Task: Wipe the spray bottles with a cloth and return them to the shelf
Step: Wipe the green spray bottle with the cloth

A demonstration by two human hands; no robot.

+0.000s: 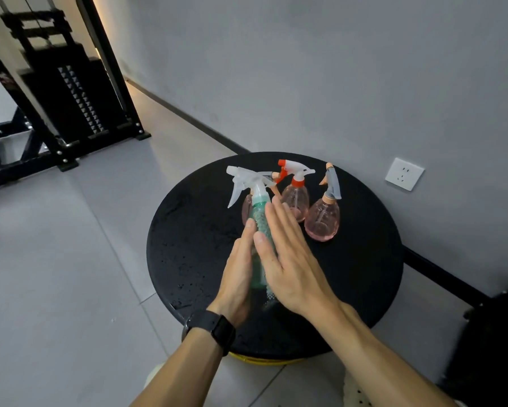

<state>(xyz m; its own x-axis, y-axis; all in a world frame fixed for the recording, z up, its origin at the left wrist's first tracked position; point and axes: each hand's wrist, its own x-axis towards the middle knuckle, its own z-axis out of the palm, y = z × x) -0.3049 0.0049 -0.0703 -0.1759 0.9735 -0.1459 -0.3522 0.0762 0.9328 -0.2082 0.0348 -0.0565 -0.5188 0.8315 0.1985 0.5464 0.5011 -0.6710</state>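
Centrally, a tall green spray bottle (260, 218) with a clear trigger head, standing upright between two flat palms on a round black desk (188, 245). Left hand (238, 274) pressed against the bottle's left side, fingers straight and pointing away from the camera, so that grip open, not curled round anything. Right hand (288, 259) laid against the bottle's right side, fingers likewise straight and together, grip open too. Bottle's lower part hidden behind the two palms; only the neck, trigger and a strip of the beaded green body visible between the fingers. Black wristwatch (210, 329) worn on the left wrist.

Just behind the green bottle, a pink bottle (246, 205) mostly hidden, only its left edge showing. Beside that, toward the wall, a pink round bottle with a red and white trigger (296, 198), upright. Further right, a second pink round bottle with a grey and orange trigger (323, 218), upright, standing apart from the others. Desk surface speckled with small pale droplets or marks. Yellow rim (264, 360) peeking from under the desk's near edge.

Beyond the desk, a grey wall with a white socket (404, 174) low on the right. Pale tiled floor (70, 259) to the left, and a black weight machine (64, 92) at far left.
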